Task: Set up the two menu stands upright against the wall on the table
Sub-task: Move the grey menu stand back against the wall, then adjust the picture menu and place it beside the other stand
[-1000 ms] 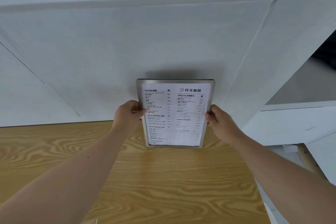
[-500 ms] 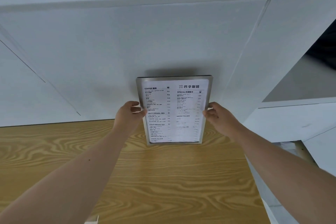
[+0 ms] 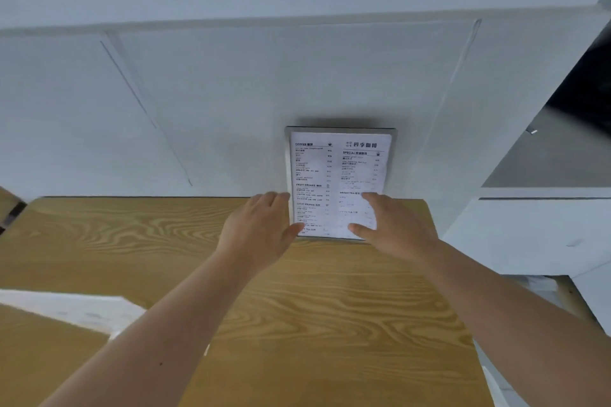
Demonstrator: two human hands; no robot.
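Now the menu stand (image 3: 340, 175) stands upright on the wooden desk (image 3: 330, 324), its back leaning on the white wall (image 3: 231, 92), toward the desk's far right corner. Half a sec ago both hands were clamped on its side edges; that grip is gone. The left hand (image 3: 261, 228) hangs just off the stand's left edge w/ fingers spread and loose, thumb overlapping the lower left corner of the frame in this view. The right hand (image 3: 393, 225) is likewise spread open, fingers lying across the lower right of the printed sheet. Neither hand has hold of anything; whether the fingertips touch the frame or float just in front, can't tell, motion blur smears them.

Also changed: the view has swung left and back, so more desk shows, incl. a pale flat thing (image 3: 72, 311) at the left edge that wasn't in view before.

Meaning for the task: stand no. 1 looks placed, prob. self-supporting since the hands let go w/o it tipping. One stand remains to set up.

Hard to read: the stand's bottom right corner is covered by the right hand, so its footing there is hidden. Its foot or prop behind, not visible. The pale thing at left is cut off and blurred; could be the 2nd menu stand lying flat, but no print is legible, so unsure. The desk's near edge is out of shot.
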